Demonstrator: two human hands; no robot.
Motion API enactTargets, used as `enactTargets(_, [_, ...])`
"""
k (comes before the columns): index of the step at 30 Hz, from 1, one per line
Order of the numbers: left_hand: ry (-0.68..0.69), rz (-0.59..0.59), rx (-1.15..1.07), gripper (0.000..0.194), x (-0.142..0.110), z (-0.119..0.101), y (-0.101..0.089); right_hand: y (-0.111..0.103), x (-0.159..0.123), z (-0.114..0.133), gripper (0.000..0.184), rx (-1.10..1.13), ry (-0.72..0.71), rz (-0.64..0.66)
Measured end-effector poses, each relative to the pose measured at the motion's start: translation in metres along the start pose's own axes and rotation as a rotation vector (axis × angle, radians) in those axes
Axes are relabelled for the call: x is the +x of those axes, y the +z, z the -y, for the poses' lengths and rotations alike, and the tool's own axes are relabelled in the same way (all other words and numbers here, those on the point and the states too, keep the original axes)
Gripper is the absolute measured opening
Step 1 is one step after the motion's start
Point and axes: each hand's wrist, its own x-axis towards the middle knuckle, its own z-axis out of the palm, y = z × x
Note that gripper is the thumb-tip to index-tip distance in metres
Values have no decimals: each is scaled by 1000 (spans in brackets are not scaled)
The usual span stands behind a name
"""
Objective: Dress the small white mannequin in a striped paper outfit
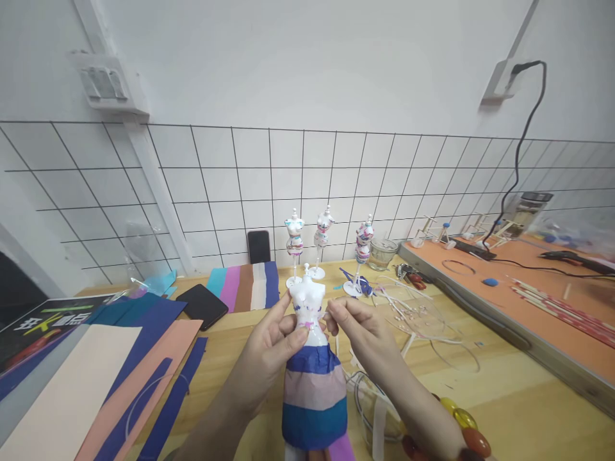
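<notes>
A small white dress-form mannequin (pixel 307 296) stands upright in front of me. It wears a layered paper skirt (pixel 315 389) in blue, pale pink and teal bands, with brown and purple strips showing lower down. Small purple and pink bits mark its chest and waist. My left hand (pixel 266 352) grips the torso from the left, thumb across the waist. My right hand (pixel 368 333) pinches at the waist's right side; whatever sits between its fingertips is too small to make out.
Three decorated mannequins, one a speckled form (pixel 364 240), stand behind. Coloured paper strips (pixel 72 384) and a black phone (pixel 202 306) lie left. Right are loose clear strips (pixel 408 314), a glass bowl (pixel 383 254), keys (pixel 410 275) and an orange board (pixel 519 282).
</notes>
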Motion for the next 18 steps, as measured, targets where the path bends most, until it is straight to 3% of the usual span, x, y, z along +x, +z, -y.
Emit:
enactTargets(4, [-3, -16, 34, 74, -1, -3, 1, -7, 0, 2, 38, -252, -88, -128])
enactTargets(11, [22, -44, 103, 88, 0, 6, 2, 0, -9, 10, 26, -487, -249, 42])
enactTargets(14, [16, -64, 27, 93, 0, 8, 1, 3, -10, 11, 29, -387, -254, 42])
enactTargets(18, [-10, 0, -162, 93, -1, 3, 2, 5, -10, 9, 29, 24, -102, 15])
